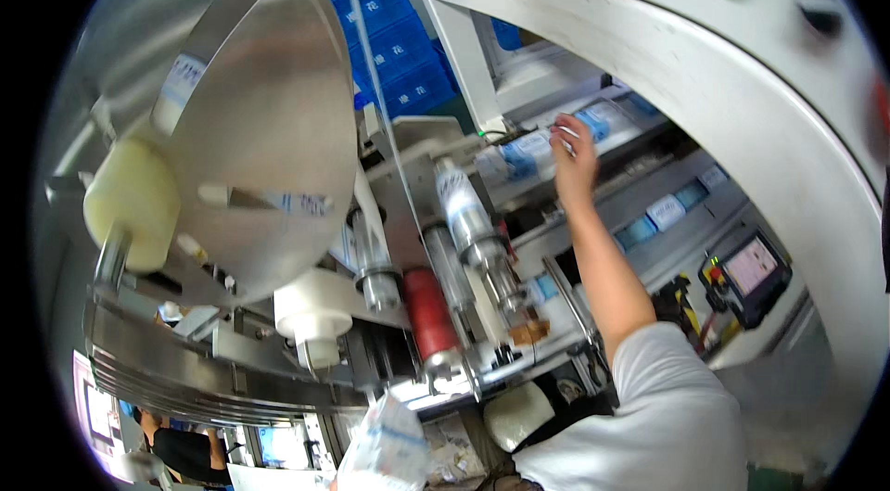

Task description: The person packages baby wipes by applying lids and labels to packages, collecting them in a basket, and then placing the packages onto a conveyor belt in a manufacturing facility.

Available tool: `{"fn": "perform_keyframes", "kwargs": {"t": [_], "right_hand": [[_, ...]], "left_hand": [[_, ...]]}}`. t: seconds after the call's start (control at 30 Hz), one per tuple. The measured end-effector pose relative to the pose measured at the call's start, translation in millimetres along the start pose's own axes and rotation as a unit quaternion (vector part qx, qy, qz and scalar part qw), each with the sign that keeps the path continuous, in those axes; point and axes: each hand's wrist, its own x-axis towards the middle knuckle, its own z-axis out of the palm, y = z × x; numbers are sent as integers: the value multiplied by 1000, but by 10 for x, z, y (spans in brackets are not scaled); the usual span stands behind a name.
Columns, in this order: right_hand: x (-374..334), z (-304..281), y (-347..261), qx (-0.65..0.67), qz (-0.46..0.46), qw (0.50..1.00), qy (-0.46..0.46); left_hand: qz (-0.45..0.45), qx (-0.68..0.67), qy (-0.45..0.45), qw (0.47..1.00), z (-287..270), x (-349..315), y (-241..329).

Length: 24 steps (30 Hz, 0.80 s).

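My right hand point(573, 153) reaches over the machine from the lower right, out of a white short sleeve point(675, 408). Its fingers are curled in a pinch at a row of blue-and-white printed packs point(527, 153) in clear film. What sits between the fingertips is too small and blurred to name. Left of this hand, a white cylindrical piece with printing point(461, 199) lies slanted against a metal roller end point(496, 264). At the bottom edge stands a crumpled white-and-blue plastic package point(385, 445). My left hand does not show.
A large shiny steel disc point(269, 120) fills the left, beside a pale yellow block point(132, 204) and a red roller point(428, 315). Blue crates point(394, 51) are stacked behind. A white machine cover point(649, 27) arches overhead at right; a control screen point(749, 268) sits below it.
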Motion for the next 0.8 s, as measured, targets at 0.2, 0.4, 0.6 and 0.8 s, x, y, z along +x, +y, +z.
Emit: {"fn": "perform_keyframes", "kwargs": {"t": [0.2, 0.4, 0.6, 0.8], "right_hand": [[-2030, -1217, -2062, 350, 267, 824, -356], [-2720, -1298, -2585, 326, 391, 851, -130], [-2170, -1530, -1952, 365, 453, 812, 53], [-640, -1359, -130, 310, 283, 882, 215]], "left_hand": [[383, 234, -222, 865, 516, 818, 550], [511, 543, -20, 666, 1599, 890, 429], [590, 428, -38, 684, 1819, 977, 279], [552, 398, 21, 733, 1381, 1130, 270]]}}
